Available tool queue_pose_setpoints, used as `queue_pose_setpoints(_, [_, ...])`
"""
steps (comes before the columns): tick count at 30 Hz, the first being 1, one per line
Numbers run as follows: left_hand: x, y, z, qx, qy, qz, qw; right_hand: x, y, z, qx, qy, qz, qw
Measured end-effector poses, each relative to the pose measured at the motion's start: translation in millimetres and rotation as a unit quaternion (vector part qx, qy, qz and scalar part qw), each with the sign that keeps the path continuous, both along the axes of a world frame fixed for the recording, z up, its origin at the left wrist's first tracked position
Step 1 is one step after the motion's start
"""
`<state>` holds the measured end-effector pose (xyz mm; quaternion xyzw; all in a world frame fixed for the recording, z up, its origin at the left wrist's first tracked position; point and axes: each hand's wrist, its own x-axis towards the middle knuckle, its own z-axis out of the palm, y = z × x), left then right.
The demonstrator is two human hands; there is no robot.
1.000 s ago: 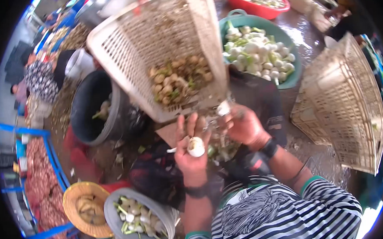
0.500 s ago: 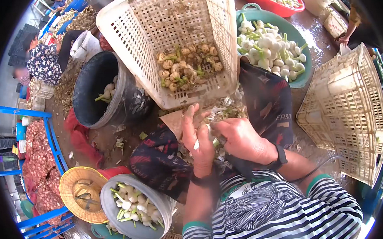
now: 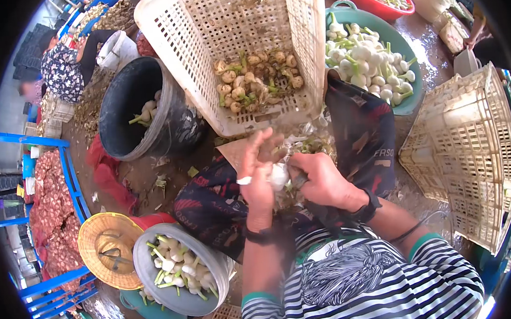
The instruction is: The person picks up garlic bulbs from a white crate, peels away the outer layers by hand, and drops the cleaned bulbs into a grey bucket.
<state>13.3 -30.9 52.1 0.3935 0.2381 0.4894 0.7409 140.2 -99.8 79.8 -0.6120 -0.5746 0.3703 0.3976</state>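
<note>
My left hand (image 3: 258, 174) is curled around a white garlic bulb (image 3: 279, 177) over my lap, and a small white patch shows by its thumb. Close against the bulb's other side is my right hand (image 3: 329, 183), its fingers closed. Something dark shows at those fingertips, too blurred to name. Beneath both hands lie peelings and stalk scraps (image 3: 309, 145) on my lap. Just beyond them leans a white plastic crate (image 3: 178, 54) with untrimmed, brownish garlic bulbs (image 3: 246, 88) at its bottom.
A green basin (image 3: 402, 42) of cleaned garlic stands at the back right, a dark bucket (image 3: 112, 118) at the left. Near my left elbow are a grey bucket (image 3: 218, 265) of garlic and a straw hat (image 3: 92, 246). A stacked crate (image 3: 463, 154) stands right; another person (image 3: 60, 74) sits back left.
The garlic bulb shows more plainly between my hands now. My left hand has tilted and shifted slightly, and the whole view has moved a little.
</note>
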Motion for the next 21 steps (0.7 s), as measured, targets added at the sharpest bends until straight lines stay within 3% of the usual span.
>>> queue_pose_setpoints(1, [-1.3, 4.9, -1.3, -0.041, -0.112, -0.021, 0.993, 2.0, 0.5, 1.6, -0.063, 0.189, -0.004, 0.980])
queue_pose_setpoints(2, [-2.5, 7.7, -0.9, -0.080, -0.222, -0.041, 0.971, 3.8, 0.9, 3.8, -0.125, 0.370, -0.008, 0.921])
queue_pose_setpoints(4, [-2.7, 7.8, 3.6, -0.106, -0.314, -0.057, 0.942, 6.5, -7.3, -1.8, -0.103, 0.502, -0.077, 0.855])
queue_pose_setpoints(6, [0.0, 9.7, 7.6, -0.092, -0.399, -0.080, 0.909, 32.7, -10.8, -23.2, -0.065, 0.660, 0.016, 0.748])
queue_pose_setpoints(7, [-0.9, 10.4, 9.9, -0.099, -0.398, -0.078, 0.909, 38.2, -15.9, -29.0, -0.094, 0.661, -0.016, 0.745])
queue_pose_setpoints(8, [-0.6, 12.3, 9.6, -0.105, -0.390, -0.074, 0.912, 39.0, -17.8, -40.3, -0.113, 0.464, 0.042, 0.877])
queue_pose_setpoints(9, [1.3, 14.0, 8.6, -0.110, -0.382, -0.070, 0.915, 39.0, -19.5, -54.4, -0.123, 0.240, 0.095, 0.958])
queue_pose_setpoints(10, [3.0, 14.3, 7.5, -0.117, -0.374, -0.070, 0.918, 35.6, -19.8, -54.4, -0.126, 0.001, 0.140, 0.982])
queue_pose_setpoints(11, [3.9, 14.0, 6.9, -0.140, -0.386, -0.067, 0.909, 29.9, -18.9, -49.3, -0.143, -0.336, 0.185, 0.912])
queue_pose_setpoints(14, [-23.7, 16.9, 5.7, -0.121, -0.313, -0.032, 0.941, 42.4, -2.2, -51.0, 0.004, -0.161, 0.039, 0.986])
queue_pose_setpoints(16, [-74.1, 15.5, 12.4, -0.139, -0.193, 0.120, 0.964, 48.9, 13.8, -36.2, 0.010, -0.089, 0.012, 0.996])
queue_pose_setpoints(17, [-95.7, 10.5, 24.2, -0.078, -0.107, 0.203, 0.970, 53.5, 21.7, -41.4, 0.018, -0.087, 0.004, 0.996])
queue_pose_setpoints(19, [-162.1, 0.9, 22.5, -0.031, 0.090, 0.368, 0.925, 66.0, 42.3, -63.8, 0.003, -0.094, 0.007, 0.996])
queue_pose_setpoints(20, [-195.0, -16.5, 19.7, 0.125, 0.427, 0.338, 0.829, 71.2, 55.3, -71.7, -0.034, -0.109, 0.000, 0.993])
queue_pose_setpoints(21, [-227.8, -34.0, 17.0, 0.256, 0.687, 0.350, 0.583, 76.3, 69.1, -78.3, -0.070, -0.123, -0.007, 0.990])
